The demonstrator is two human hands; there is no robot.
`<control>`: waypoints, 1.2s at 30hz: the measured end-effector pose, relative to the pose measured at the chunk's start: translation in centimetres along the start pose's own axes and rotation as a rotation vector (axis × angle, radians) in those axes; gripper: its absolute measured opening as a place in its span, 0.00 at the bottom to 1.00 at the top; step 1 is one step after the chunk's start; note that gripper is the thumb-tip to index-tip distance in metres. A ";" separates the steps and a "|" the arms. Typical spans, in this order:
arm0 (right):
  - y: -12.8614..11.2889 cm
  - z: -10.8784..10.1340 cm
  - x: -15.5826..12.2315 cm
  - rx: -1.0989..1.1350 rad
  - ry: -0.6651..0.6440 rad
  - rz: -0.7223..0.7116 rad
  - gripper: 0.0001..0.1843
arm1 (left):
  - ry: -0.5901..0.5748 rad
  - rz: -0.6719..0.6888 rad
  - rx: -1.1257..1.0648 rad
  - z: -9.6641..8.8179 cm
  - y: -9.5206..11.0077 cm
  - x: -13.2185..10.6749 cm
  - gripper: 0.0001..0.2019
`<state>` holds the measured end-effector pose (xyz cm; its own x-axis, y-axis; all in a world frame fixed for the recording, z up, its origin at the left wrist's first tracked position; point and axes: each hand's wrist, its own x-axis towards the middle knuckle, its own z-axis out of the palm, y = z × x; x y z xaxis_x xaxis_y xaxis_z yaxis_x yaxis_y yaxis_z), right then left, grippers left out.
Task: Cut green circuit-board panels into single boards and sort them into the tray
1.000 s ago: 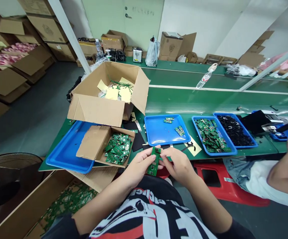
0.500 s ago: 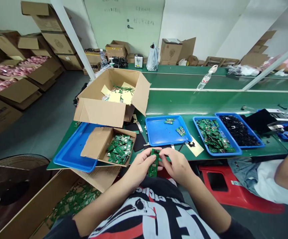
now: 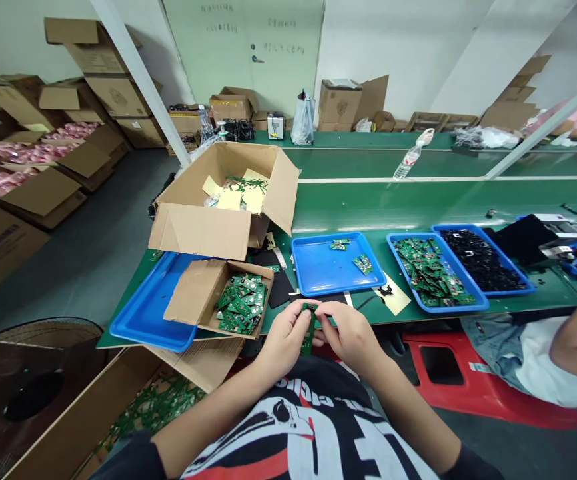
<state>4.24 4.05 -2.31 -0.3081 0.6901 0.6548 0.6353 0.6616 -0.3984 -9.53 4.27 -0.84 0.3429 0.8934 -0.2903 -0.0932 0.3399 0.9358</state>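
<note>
We see the green board (image 3: 307, 345) between our hands turned more edge-on than a moment ago — it seems still to be worked on. Our left hand (image 3: 284, 337) pinches it; our right hand (image 3: 352, 330) bunches its fingers at the upper end, gripping what, we cannot tell. Rightward, the small carton (image 3: 188, 293) holds loose boards (image 3: 241, 305), the middle tray (image 3: 321, 272) a few small boards (image 3: 363, 265), the next tray (image 3: 448, 310) piled boards (image 3: 426, 267) — and the last tray (image 3: 518, 291) black parts (image 3: 479, 263).

"What's held?"
"A green circuit board (image 3: 308, 341), between left hand (image 3: 282, 337) and right hand (image 3: 351, 332), in front of the central blue tray (image 3: 316, 267)."
"Left of that tray?"
"A small carton (image 3: 186, 293) of more boards (image 3: 241, 303)."
</note>
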 end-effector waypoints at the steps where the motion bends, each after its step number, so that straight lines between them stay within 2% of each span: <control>1: 0.0 0.1 0.0 0.008 -0.001 0.006 0.08 | 0.008 0.011 0.019 0.0 -0.1 0.0 0.13; 8: 0.1 0.7 -0.2 0.035 -0.017 0.047 0.07 | 0.024 0.097 0.073 -0.2 -0.7 0.2 0.13; 16: -0.1 1.1 -0.4 0.044 -0.060 0.022 0.08 | 0.105 0.006 -0.067 -0.1 -1.0 0.4 0.13; 23: -0.2 0.9 -0.6 0.096 -0.053 0.037 0.06 | 0.099 -0.095 -0.277 0.5 -0.4 0.3 0.15; 28: -0.1 0.7 -0.8 0.145 -0.058 0.043 0.07 | 0.137 -0.063 -0.343 0.5 -0.2 0.3 0.16; 36: 0.3 1.0 -0.8 0.125 -0.001 0.049 0.07 | 0.051 -0.061 -0.273 0.8 -0.3 0.2 0.18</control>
<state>4.01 3.98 -3.57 -0.2793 0.7226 0.6323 0.5566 0.6584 -0.5066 -8.65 4.15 -1.03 0.3085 0.8803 -0.3605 -0.3251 0.4537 0.8298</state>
